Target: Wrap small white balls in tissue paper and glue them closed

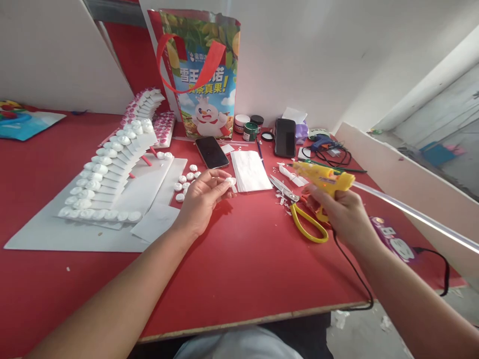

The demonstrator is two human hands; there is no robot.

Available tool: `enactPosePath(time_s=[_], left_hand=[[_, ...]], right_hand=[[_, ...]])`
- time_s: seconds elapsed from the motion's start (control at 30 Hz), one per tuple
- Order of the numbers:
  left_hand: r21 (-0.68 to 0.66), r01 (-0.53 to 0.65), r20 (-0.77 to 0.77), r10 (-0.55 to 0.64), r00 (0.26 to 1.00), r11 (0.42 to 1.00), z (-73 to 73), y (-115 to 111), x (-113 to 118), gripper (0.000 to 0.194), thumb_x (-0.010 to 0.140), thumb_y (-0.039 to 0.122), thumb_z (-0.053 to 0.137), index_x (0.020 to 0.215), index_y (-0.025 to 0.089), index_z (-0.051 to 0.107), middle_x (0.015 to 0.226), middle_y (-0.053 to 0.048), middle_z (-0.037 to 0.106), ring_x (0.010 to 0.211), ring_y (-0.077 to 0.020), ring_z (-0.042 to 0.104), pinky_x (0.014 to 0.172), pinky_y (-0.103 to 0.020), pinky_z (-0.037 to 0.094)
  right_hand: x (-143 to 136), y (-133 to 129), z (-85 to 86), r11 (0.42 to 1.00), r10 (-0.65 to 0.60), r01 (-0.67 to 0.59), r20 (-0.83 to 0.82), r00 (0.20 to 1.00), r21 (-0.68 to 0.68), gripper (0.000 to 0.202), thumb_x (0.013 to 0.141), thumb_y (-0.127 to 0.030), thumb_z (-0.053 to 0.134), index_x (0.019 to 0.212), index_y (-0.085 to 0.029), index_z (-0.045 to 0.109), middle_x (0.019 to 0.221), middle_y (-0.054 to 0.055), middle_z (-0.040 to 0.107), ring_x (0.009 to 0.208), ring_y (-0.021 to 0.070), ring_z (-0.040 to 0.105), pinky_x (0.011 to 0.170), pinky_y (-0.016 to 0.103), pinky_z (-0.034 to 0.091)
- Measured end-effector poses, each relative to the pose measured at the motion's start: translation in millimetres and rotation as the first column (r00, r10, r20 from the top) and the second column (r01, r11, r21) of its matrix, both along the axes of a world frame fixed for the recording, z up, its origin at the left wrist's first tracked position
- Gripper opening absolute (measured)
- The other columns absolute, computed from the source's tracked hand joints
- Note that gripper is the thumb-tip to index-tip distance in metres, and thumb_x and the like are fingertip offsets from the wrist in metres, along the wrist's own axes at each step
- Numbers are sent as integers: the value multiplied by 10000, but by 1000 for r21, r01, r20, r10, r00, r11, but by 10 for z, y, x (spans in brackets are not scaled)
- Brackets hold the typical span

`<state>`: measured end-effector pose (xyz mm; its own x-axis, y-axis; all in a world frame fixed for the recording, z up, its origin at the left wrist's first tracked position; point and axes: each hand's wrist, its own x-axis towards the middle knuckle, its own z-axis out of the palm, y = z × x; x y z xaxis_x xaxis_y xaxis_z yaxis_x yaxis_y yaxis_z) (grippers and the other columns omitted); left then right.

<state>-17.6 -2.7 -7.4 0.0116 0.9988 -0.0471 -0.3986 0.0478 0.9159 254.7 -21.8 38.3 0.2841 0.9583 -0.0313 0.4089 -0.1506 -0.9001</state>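
Observation:
Between the thumb and fingers of my left hand (204, 199) is a small white paper rosette (231, 182), a short strip hanging from it. My right hand (342, 212) grips a yellow hot glue gun (322, 177), its nozzle pointing left and its black cord running down past the table edge. Several finished white rosettes (182, 178) lie just left of my left hand. A stack of white paper strips (251, 171) sits between the hands. Below the glue gun are scissors (309, 227) with yellow handles, lying among paper scraps.
On the left, a curved white model (123, 164) edged with rosettes stands on a white board (37, 234). Behind are a printed bag (207, 75), a phone (211, 152), paint jars (250, 131), a black device (285, 137) and a blue glue gun (324, 143). A low white partition (411, 174) borders the right.

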Motion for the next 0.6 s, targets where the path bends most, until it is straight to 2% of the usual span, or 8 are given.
enactPosePath(time_s=[0.1,0.17,0.37,0.47,0.6], left_hand=[[8,5,2,-5,1000,1000,7,-10,6,256,749,301,829,913,187,669,831,0,680,717,-124,653,766,-285,520],[19,8,12,-8,1000,1000,9,-16,11,252,753,300,828,914,187,669,838,-2,686,731,-129,660,766,-287,519],[30,43,26,-44,999,999,-7,-30,24,211,777,288,818,911,194,686,809,12,680,740,-130,671,767,-283,525],[30,45,31,-46,998,999,-15,-30,23,196,786,275,814,912,193,688,806,14,680,737,-126,675,768,-275,522],[30,63,36,-64,997,998,-9,-36,21,197,788,275,814,914,193,686,816,11,684,729,-126,672,784,-287,529]], right_hand=[[298,104,62,992,-123,124,65,990,-7,297,783,-404,802,717,-134,696,686,58,609,585,115,457,509,269,352],[435,148,39,984,-175,176,81,981,-3,262,772,-371,807,769,-129,709,697,55,599,604,121,462,540,278,373],[622,318,-336,974,-227,228,90,970,1,440,664,-533,834,786,-148,660,736,51,624,661,162,502,609,319,393],[665,400,-453,978,-206,208,249,946,19,484,669,-604,780,802,-164,631,739,48,621,676,183,510,626,332,384],[677,410,-428,979,-165,204,529,832,-16,409,741,-588,677,817,-202,565,708,43,599,651,203,509,631,350,385]])
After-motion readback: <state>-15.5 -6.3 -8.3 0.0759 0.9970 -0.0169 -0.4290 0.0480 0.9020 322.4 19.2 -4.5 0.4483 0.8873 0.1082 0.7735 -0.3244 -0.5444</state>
